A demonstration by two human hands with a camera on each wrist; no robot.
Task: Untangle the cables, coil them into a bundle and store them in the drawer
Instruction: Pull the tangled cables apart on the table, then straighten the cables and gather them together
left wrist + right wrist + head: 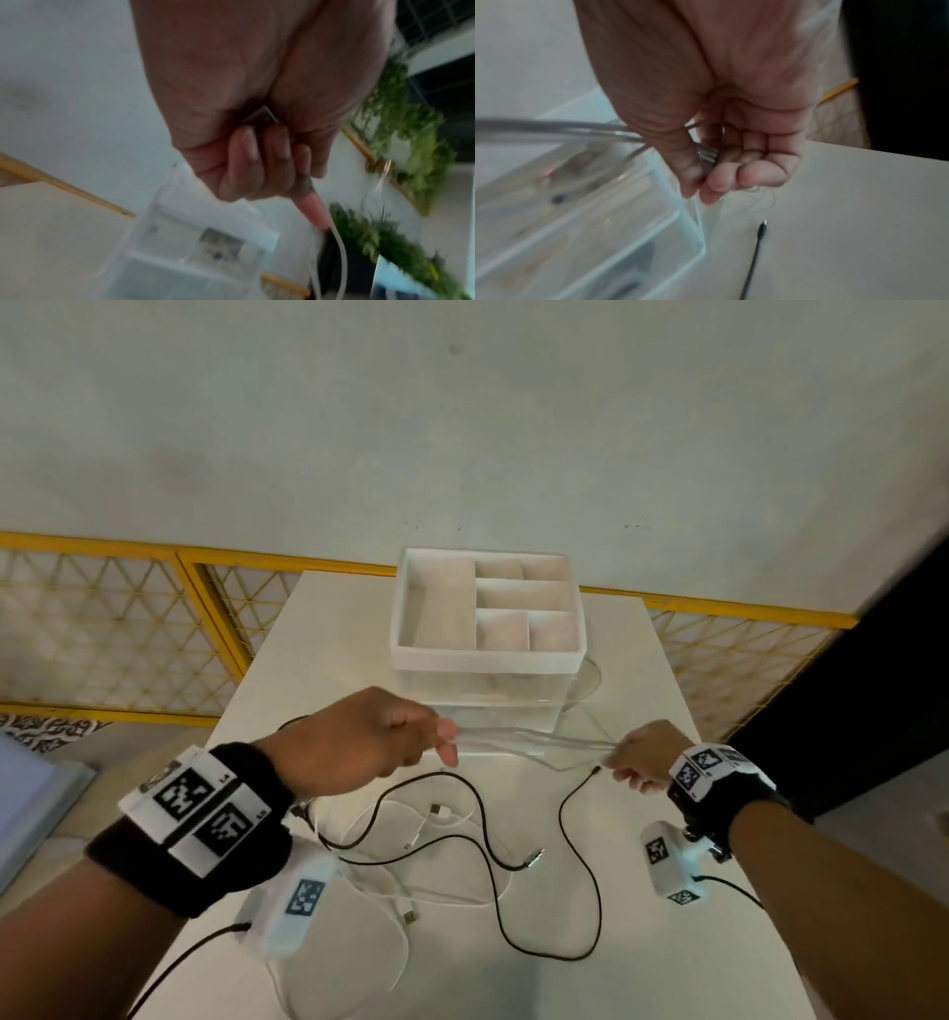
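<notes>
My left hand (444,744) and right hand (619,762) hold a white cable (529,739) stretched between them in several strands, above the table and just in front of the clear drawer unit (488,698). In the left wrist view the left hand (270,162) is curled round the white cable (340,245), with a metal plug (262,115) in the palm. In the right wrist view the right hand (721,174) grips the white cable's strands (577,130) and a metal plug (708,155). I cannot tell whether a drawer is open.
A white divided tray (488,657) sits on top of the drawer unit. Loose black cables (598,891) and white cables (405,891) sprawl over the white table (667,942) below my hands. One black cable's end (761,231) lies by the unit's corner. A yellow mesh fence (102,629) stands behind.
</notes>
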